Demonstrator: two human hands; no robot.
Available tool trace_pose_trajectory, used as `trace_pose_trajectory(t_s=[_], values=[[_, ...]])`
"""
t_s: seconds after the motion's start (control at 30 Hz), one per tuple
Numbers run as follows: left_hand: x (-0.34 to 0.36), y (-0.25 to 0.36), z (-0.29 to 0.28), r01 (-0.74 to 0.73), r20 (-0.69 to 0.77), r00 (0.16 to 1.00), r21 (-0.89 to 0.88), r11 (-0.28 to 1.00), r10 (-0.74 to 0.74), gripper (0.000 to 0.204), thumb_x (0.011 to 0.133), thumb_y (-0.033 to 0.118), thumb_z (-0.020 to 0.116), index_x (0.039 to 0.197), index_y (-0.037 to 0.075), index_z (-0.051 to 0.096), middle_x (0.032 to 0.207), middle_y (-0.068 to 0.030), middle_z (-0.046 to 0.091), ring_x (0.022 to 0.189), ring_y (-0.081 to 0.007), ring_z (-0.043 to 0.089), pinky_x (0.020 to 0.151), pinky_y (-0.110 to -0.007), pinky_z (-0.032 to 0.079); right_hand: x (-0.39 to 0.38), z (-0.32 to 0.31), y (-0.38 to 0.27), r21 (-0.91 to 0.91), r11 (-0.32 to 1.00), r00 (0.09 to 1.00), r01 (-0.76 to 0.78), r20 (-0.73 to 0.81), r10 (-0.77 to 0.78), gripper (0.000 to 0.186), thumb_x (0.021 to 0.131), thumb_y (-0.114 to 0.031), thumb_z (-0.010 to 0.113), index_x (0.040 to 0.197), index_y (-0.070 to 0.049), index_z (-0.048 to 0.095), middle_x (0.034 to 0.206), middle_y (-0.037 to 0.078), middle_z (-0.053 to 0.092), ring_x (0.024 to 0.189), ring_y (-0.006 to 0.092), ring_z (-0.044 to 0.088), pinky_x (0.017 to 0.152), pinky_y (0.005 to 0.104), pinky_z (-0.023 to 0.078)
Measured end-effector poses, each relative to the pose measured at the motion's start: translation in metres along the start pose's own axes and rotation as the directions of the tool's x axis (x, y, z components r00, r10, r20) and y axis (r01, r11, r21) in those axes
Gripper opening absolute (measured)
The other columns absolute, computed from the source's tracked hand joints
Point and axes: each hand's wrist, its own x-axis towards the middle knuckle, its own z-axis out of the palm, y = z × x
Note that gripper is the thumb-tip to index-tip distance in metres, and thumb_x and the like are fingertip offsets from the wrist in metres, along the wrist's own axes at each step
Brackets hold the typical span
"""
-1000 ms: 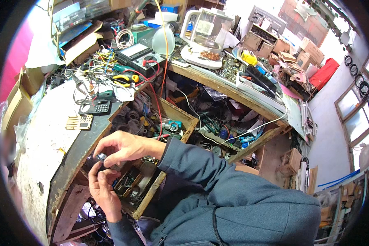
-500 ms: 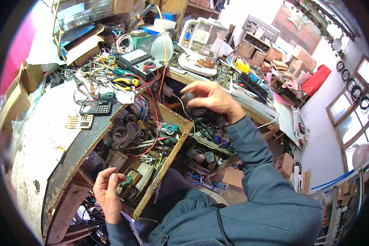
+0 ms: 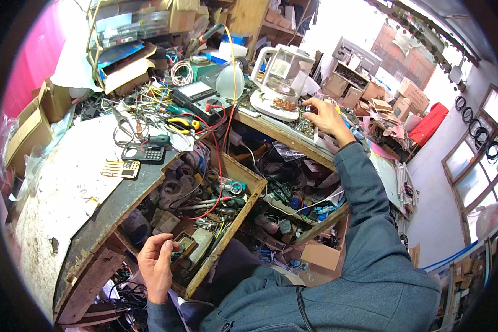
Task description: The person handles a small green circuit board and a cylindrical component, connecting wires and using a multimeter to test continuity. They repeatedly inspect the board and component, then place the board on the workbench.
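Observation:
My right hand (image 3: pixel 327 120) is over small metal clutter (image 3: pixel 305 126) on the bench, just right of the white-based kettle (image 3: pixel 273 105), fingers bent and apart, with no object visible between them. My left hand (image 3: pixel 157 260) is at the near drawer (image 3: pixel 253 198), fingers curled and thumb pressed toward them; whether they hold something small is unclear. Beside them lie a green board (image 3: pixel 178 252) and a small tray (image 3: pixel 187 242) among tools. Left on the bench are a black keypad casing (image 3: pixel 144 152), a pale keypad piece (image 3: pixel 120 169) and a yellow-handled tool (image 3: pixel 182 123).
A meter (image 3: pixel 202 97) with red leads and tangled wires (image 3: pixel 149 99) crowd the bench. A second drawer (image 3: pixel 321 219) full of parts is below its edge (image 3: pixel 290 141). Cardboard (image 3: pixel 321 255) lies underneath. Boxes (image 3: pixel 412 94) stand right, near a wall with hung coils (image 3: pixel 478 133).
My hands have separated. My right hand moved up and right to the bench; the grey object it held earlier no longer shows. My left hand stayed low at the drawer.

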Motion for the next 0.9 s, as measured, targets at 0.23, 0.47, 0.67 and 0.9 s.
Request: trace_pose_trajectory(t_s=[0.23, 0.47, 0.67, 0.9], values=[[-0.003, 0.001, 0.003, -0.003, -0.001, 1.000, 0.031, 1.000, 0.003, 0.014, 0.101, 0.009, 0.061, 0.108, -0.002, 0.066, 0.090, -0.0089, 0.073, 0.081, -0.0147, 0.069, 0.079, -0.029, 0.055, 0.018, 0.000, 0.037, -0.078, 0.997, 1.000, 0.002, 0.007, -0.001, 0.041, 0.086, -0.030, 0.074, 0.119, -0.005, 0.068, 0.112, 0.020, 0.072, 0.106, 0.0349, 0.069, 0.091, 0.0422, 0.053], [-0.003, -0.001, 0.003, -0.001, 0.000, 1.000, 0.022, 1.000, 0.001, 0.014, 0.101, 0.010, 0.062, 0.108, -0.002, 0.066, 0.089, -0.0089, 0.073, 0.081, -0.0146, 0.069, 0.078, -0.029, 0.055, 0.029, 0.000, 0.066, -0.138, 0.990, 0.998, 0.031, 0.067, -0.022, 0.043, 0.088, -0.036, 0.075, 0.113, -0.001, 0.070, 0.109, 0.023, 0.072, 0.104, 0.0362, 0.069, 0.090, 0.0444, 0.052], [-0.003, 0.001, 0.004, 0.014, 0.000, 1.000, 0.026, 1.000, -0.014, 0.014, 0.101, 0.009, 0.062, 0.108, -0.002, 0.066, 0.090, -0.0090, 0.073, 0.081, -0.0141, 0.069, 0.078, -0.029, 0.055, 0.030, 0.002, 0.078, -0.228, 0.974, 0.995, 0.009, 0.097, 0.014, 0.042, 0.087, -0.038, 0.075, 0.107, -0.001, 0.073, 0.103, 0.023, 0.072, 0.101, 0.0382, 0.069, 0.088, 0.0456, 0.053], [-0.002, 0.001, 0.003, 0.008, 0.002, 1.000, 0.020, 1.000, -0.008, 0.014, 0.101, 0.008, 0.062, 0.108, -0.002, 0.066, 0.089, -0.0090, 0.073, 0.081, -0.0140, 0.069, 0.078, -0.028, 0.055, 0.031, 0.000, 0.074, -0.284, 0.958, 0.982, -0.038, 0.165, 0.088, 0.042, 0.077, -0.035, 0.080, 0.105, -0.005, 0.075, 0.104, 0.022, 0.073, 0.102, 0.0378, 0.070, 0.090, 0.0455, 0.053]])
